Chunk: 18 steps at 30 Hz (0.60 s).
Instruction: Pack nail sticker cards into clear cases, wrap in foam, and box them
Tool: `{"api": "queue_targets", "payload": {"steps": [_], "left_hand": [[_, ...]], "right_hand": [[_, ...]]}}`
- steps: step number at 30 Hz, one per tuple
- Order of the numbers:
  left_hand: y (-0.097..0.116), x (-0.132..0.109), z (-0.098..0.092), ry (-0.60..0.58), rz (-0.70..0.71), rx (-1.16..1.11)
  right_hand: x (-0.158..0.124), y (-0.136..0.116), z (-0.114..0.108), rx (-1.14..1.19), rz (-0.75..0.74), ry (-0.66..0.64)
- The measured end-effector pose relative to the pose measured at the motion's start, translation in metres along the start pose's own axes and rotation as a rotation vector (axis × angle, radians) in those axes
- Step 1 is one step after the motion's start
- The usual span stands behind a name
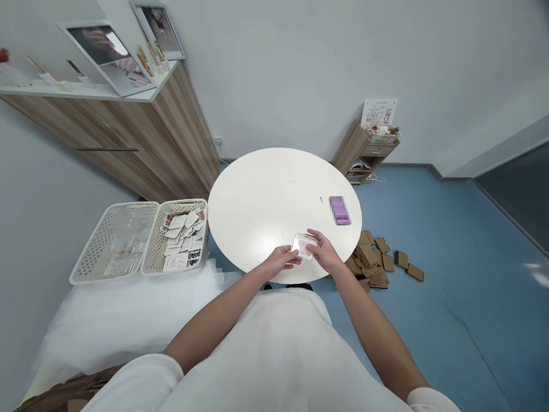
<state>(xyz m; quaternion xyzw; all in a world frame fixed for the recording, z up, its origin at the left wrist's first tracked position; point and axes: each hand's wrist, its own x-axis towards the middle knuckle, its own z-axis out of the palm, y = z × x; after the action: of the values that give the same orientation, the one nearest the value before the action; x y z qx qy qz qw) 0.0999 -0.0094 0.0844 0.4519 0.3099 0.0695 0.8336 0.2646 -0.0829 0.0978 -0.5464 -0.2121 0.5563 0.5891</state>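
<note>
Over the near edge of a round white table (266,194), a small clear plastic case (303,245) is held between both hands. Something pinkish and white shows through it. My left hand (281,261) pinches the case at its left side, thumb on top. My right hand (325,252) grips the right side, with its thumb over the case and its fingers behind. Farther right on the tabletop lies a purple item (339,210), blurred into blocks. A tiny dark thing (321,199) is beside it, too small to make out.
At the left, one white basket (88,266) holds clear plastic cases; its neighbour (148,260) holds printed cards. Brown cardboard boxes (371,260) lie piled on the blue floor at right. Behind stand a wooden cabinet (180,137) and a small shelf unit (349,149).
</note>
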Motion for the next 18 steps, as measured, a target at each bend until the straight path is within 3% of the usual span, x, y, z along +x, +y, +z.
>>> {"api": "queue_targets", "payload": {"steps": [6, 11, 18], "left_hand": [[-0.005, 0.007, 0.012, 0.106, 0.086, 0.029], [-0.009, 0.015, 0.022, 0.210, 0.120, 0.094], [-0.019, 0.039, 0.033, 0.307, 0.166, 0.177]], "right_hand": [[-0.007, 0.008, -0.002, 0.031, 0.037, 0.093], [-0.015, 0.013, -0.017, 0.007, 0.041, 0.181], [-0.006, 0.008, -0.043, -0.001, 0.099, 0.151]]}}
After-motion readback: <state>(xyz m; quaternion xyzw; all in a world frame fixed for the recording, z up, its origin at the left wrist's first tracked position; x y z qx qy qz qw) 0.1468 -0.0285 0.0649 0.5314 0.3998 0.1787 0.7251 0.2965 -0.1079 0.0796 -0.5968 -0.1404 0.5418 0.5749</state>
